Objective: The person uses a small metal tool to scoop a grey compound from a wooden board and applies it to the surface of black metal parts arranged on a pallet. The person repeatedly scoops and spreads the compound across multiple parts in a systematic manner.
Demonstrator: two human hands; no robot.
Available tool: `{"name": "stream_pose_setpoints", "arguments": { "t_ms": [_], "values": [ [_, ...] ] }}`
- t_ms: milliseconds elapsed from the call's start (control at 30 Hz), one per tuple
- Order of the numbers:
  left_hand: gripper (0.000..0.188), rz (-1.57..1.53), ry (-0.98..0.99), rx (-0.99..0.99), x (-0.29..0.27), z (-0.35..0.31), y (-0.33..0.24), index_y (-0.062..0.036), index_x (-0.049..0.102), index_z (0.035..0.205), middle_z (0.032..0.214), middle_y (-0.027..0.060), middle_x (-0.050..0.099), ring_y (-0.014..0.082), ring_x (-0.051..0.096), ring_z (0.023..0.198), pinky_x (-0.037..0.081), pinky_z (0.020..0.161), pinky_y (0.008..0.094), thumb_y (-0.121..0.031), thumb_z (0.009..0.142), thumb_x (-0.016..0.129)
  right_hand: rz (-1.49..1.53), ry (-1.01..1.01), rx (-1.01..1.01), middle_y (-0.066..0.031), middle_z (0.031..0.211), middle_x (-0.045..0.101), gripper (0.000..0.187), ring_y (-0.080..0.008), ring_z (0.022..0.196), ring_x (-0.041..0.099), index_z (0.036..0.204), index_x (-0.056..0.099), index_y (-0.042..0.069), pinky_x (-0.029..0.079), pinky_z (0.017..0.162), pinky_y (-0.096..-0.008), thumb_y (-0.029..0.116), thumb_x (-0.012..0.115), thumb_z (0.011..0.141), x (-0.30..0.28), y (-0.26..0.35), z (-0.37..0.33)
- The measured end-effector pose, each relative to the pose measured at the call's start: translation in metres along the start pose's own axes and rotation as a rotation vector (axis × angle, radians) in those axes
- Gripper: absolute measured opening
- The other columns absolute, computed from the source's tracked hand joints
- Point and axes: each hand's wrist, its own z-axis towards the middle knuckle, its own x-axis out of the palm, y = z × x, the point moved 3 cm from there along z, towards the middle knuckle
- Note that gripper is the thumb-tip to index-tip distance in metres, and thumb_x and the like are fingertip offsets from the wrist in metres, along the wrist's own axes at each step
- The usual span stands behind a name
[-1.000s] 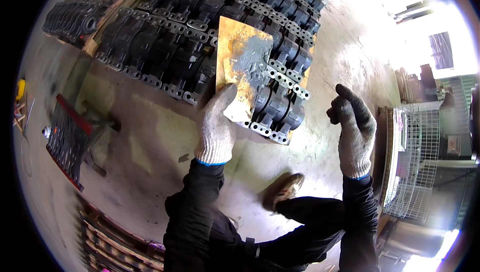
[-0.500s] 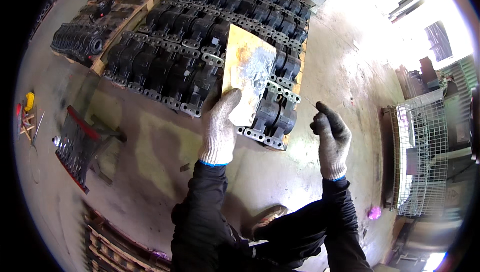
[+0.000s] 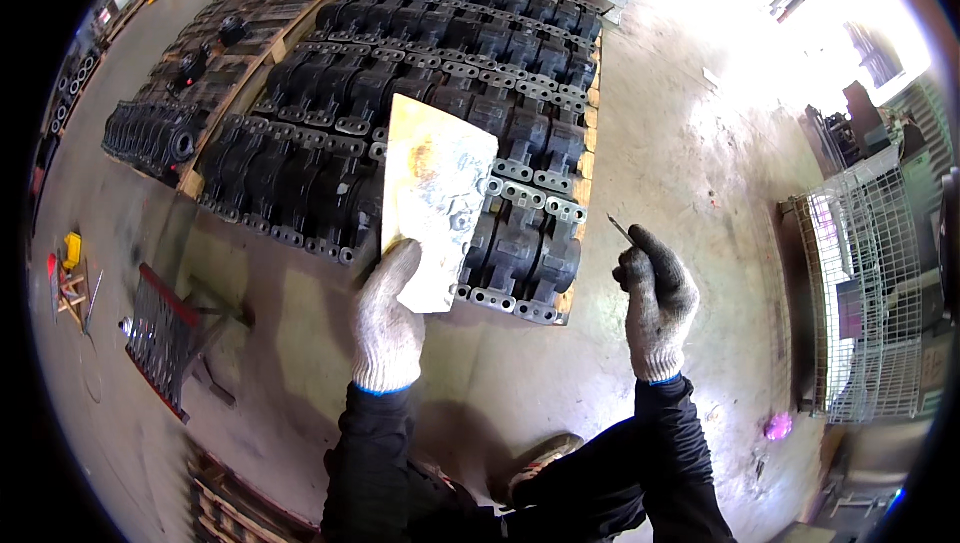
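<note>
Left hand (image 3: pixel 388 318), in a grey knit work glove with a blue cuff, was closed on the lower left corner of a flat rectangular board, yellowish and stained grey with a worn, smeared face (image 3: pixel 437 198); fingers wrapped behind it, thumb along the near edge. The board was held upright and slightly tilted over the front rows of black cast-metal housings with bolt-hole flanges (image 3: pixel 520 233), hiding part of them. Those castings stood packed side by side in long rows on low wooden pallets (image 3: pixel 585 178) set on the grey concrete floor (image 3: pixel 690 133). A second pallet of similar dark castings (image 3: pixel 190 113) lay further left, just beside the first. Right hand (image 3: pixel 655 293), same kind of glove but darkened at the fingertips, was loosely curled and raised well apart from the board, pinching a thin pointed stick-like tool, pencil or scriber (image 3: pixel 622 232), the tip angled up and left; could not tell which kind. Dark sleeves ran in from the lower edge. A brown shoe (image 3: pixel 535 458) showed on the floor between the forearms. To the right stood a wire mesh cage container (image 3: pixel 865 283); to the left on the floor lay a small dark metal grid rack with a red edge (image 3: pixel 160 338).
</note>
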Motion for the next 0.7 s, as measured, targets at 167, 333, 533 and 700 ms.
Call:
{"name": "stream_pose_setpoints", "arguments": {
  "t_ms": [167, 333, 533, 700],
  "values": [
    [0.043, 0.003, -0.125, 0.05, -0.007, 0.005, 0.009, 0.003, 0.059, 0.137, 0.123, 0.0121, 0.069, 0.0259, 0.07, 0.106, 0.056, 0.088, 0.0394, -0.013, 0.097, 0.061, -0.02, 0.151, 0.143, -0.0108, 0.096, 0.073, 0.019, -0.014, 0.083, 0.07, 0.115, 0.065, -0.004, 0.056, 0.074, -0.0287, 0.011, 0.059, 0.105, 0.009, -0.058, 0.019],
    [0.047, -0.004, -0.083, 0.069, -0.008, 0.012, 0.008, 0.0026, 0.055, 0.141, 0.126, 0.0133, 0.067, 0.0266, 0.068, 0.11, 0.055, 0.091, 0.0397, -0.012, 0.097, 0.061, -0.198, 0.266, 0.091, -0.0237, 0.087, 0.071, 0.028, -0.0354, 0.082, 0.07, 0.108, 0.061, 0.0, 0.055, 0.074, -0.0411, 0.027, 0.055, 0.107, 0.056, -0.139, 0.043],
    [0.048, 0.004, -0.048, 0.132, -0.005, 0.009, -0.011, 0.0034, 0.052, 0.144, 0.128, 0.0154, 0.066, 0.0274, 0.067, 0.111, 0.055, 0.094, 0.0402, -0.009, 0.098, 0.058, -0.5, 0.419, 0.107, -0.0309, 0.103, 0.069, 0.036, -0.0515, 0.106, 0.063, 0.119, 0.062, 0.007, 0.051, 0.087, -0.0554, 0.038, 0.052, 0.104, 0.098, -0.153, 0.046],
    [0.044, -0.048, -0.075, 0.153, -0.024, 0.014, -0.02, 0.0056, 0.055, 0.139, 0.125, 0.0155, 0.067, 0.0267, 0.068, 0.108, 0.055, 0.091, 0.0392, -0.01, 0.098, 0.06, -0.586, 0.447, 0.002, -0.0288, 0.1, 0.07, 0.032, -0.0509, 0.101, 0.065, 0.118, 0.063, 0.008, 0.052, 0.084, -0.0564, 0.034, 0.053, 0.103, 0.095, -0.15, 0.041]
  ]
}}
